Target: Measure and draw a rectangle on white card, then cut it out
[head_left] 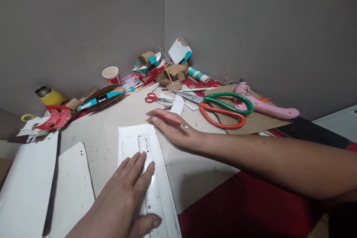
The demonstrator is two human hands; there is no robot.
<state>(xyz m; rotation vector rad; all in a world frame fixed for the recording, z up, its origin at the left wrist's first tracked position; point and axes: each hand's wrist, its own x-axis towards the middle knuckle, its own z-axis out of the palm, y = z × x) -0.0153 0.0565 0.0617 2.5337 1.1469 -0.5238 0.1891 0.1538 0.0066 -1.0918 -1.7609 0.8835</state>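
On the bench [111, 119] we press the clear ruler [149, 163] flat onto the white card strip [164, 193] with left hand [125, 193] fingers spread, right hand [173, 130] fingers pinching a red pencil [171, 121] at the strip's far end, apparently ruling a line, which calls for steady ruler pressure.

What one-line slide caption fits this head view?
Left hand presses a clear ruler flat on white card while right hand holds a red pencil beside it.

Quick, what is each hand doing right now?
Left hand: open, fingers flat, pressing on the clear ruler over the white card.
Right hand: holding a red pencil, resting at the card's top edge.
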